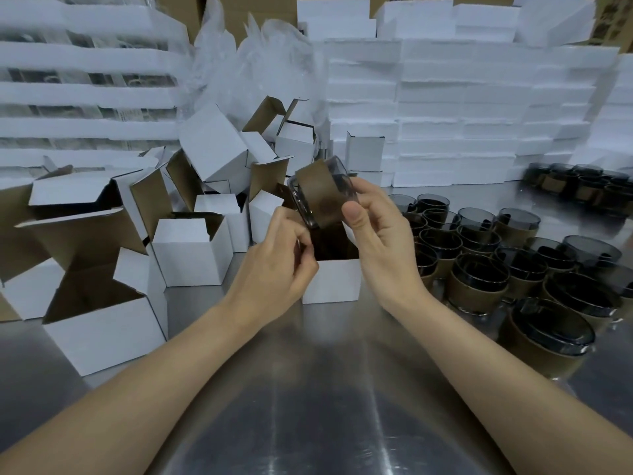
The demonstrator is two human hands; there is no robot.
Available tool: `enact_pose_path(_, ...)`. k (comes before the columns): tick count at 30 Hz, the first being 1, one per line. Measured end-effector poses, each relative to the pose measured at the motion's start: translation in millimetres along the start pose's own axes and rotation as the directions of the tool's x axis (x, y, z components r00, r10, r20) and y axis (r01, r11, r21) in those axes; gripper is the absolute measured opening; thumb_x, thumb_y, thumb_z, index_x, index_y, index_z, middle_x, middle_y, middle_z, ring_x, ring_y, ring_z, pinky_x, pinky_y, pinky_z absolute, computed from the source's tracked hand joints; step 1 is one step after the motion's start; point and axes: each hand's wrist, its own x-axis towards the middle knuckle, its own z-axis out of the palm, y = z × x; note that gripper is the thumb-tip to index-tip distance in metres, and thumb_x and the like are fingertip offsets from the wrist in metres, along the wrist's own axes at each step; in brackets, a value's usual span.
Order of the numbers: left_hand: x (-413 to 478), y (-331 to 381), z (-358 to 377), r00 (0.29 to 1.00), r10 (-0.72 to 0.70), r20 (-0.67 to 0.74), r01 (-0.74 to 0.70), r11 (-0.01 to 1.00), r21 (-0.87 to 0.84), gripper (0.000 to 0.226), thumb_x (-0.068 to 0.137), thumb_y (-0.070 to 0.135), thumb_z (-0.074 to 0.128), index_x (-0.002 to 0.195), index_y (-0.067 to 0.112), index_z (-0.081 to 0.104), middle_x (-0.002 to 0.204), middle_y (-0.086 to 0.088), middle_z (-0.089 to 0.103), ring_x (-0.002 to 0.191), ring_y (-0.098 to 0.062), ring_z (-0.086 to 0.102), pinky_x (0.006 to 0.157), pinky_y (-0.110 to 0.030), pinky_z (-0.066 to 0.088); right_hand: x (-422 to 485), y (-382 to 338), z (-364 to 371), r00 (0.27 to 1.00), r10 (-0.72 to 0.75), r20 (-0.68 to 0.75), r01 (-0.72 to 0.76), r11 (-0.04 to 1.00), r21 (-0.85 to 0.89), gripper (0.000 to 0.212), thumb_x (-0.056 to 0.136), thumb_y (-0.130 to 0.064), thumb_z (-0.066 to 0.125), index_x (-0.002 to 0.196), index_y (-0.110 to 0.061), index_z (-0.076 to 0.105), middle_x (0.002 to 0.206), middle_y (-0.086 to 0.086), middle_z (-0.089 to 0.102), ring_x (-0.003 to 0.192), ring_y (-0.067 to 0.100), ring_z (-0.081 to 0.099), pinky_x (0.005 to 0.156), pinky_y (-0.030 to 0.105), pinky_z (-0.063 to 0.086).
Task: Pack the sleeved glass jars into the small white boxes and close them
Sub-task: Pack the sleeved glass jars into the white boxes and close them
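Tabletop (325, 389): brushed steel; white foam slabs (445, 114) stacked behind.
Spare boxes (191, 255): left side, flaps open, jumbled.
Left hand (277, 269): fingers curled, grip closed on the left rim of the open white box (334, 281).
Jar (342, 181): tilted just above that box's mouth; glass likely heavy, slick, breakable. Best held by the brown paper sleeve (320, 197).
Right hand (380, 241): thumb and fingers wrapped round the jar, wrist raised.
Waiting jars (479, 279): upright, right side.
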Motion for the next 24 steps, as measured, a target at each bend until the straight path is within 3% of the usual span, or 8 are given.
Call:
enact_pose_path(4,-1.1,-1.4,3.3,0.999,-0.033,-0.037,0.030,0.996,-0.080,0.023,0.087,0.013,0.052,0.090,0.024,0.032,0.093,0.021,0.029,0.067,-0.014,0.044,0.053,-0.032,0.039,-0.1,-0.9,-1.0,1.000,0.004,0.019,-0.002,0.997,-0.075,0.037,0.089,-0.038,0.049,0.091,-0.004,0.065,0.122,-0.005,0.057,0.119,0.016,0.055,0.096,0.048,0.047)
enact_pose_path(6,-1.1,-1.7,4.5,0.997,-0.053,-0.052,0.047,0.994,-0.101,0.026,0.086,0.009,0.053,0.089,0.024,0.032,0.090,0.019,0.030,0.067,-0.014,0.043,0.055,-0.033,0.039,0.3,0.4,-2.0,1.000,-0.012,0.026,0.015,0.991,-0.132,0.046,0.088,-0.043,0.047,0.092,-0.001,0.065,0.124,-0.001,0.058,0.118,0.016,0.054,0.096,0.051,0.046)
enact_pose_path(10,0.5,-0.6,5.9,0.996,-0.036,-0.086,0.026,0.994,-0.109,0.035,0.085,0.006,0.055,0.086,0.030,0.029,0.090,0.015,0.031,0.069,-0.008,0.043,0.052,-0.023,0.039,2.6,0.7,-5.6,0.998,-0.042,0.053,0.054,0.966,-0.251,0.044,0.087,-0.053,0.041,0.091,-0.015,0.062,0.126,-0.001,0.056,0.117,0.010,0.053,0.098,0.037,0.045)
enact_pose_path(14,1.7,-1.5,8.5,0.991,-0.097,-0.091,0.089,0.992,-0.094,0.039,0.085,0.000,0.057,0.085,0.029,0.031,0.088,0.011,0.032,0.071,-0.009,0.042,0.054,-0.025,0.039,7.1,1.9,-10.7,0.992,-0.102,0.076,0.125,0.886,-0.446,0.027,0.096,-0.046,0.043,0.090,-0.024,0.058,0.121,-0.009,0.055,0.112,0.011,0.054,0.103,0.043,0.035)
enact_pose_path(17,3.2,-3.5,8.0,0.986,-0.114,-0.123,0.107,0.993,-0.057,0.036,0.083,-0.004,0.056,0.085,0.024,0.033,0.088,0.010,0.032,0.071,-0.007,0.041,0.055,-0.023,0.037,9.1,4.9,-17.2,0.991,-0.100,0.089,0.133,0.805,-0.579,0.018,0.096,-0.043,0.048,0.092,-0.028,0.057,0.126,-0.013,0.054,0.106,0.009,0.052,0.099,0.019,0.017)
enact_pose_path(21,3.4,-5.4,6.2,0.976,-0.165,-0.139,0.159,0.986,-0.050,0.032,0.083,-0.006,0.053,0.083,0.020,0.035,0.086,0.007,0.032,0.067,-0.003,0.039,0.054,-0.020,0.035,7.5,5.8,-18.5,0.989,-0.063,0.132,0.131,0.781,-0.610,0.017,0.094,-0.042,0.055,0.091,-0.027,0.061,0.124,-0.006,0.061,0.111,0.003,0.049,0.095,0.030,0.020)
enact_pose_path(24,2.7,-4.3,5.7,0.980,-0.150,-0.132,0.144,0.988,-0.048,0.033,0.084,-0.005,0.054,0.085,0.022,0.035,0.088,0.008,0.033,0.068,-0.002,0.041,0.053,-0.021,0.035,5.0,6.4,-14.4,0.974,-0.041,0.224,0.180,0.739,-0.649,0.024,0.091,-0.043,0.056,0.093,-0.022,0.067,0.131,-0.005,0.058,0.115,0.008,0.050,0.097,0.030,0.019)
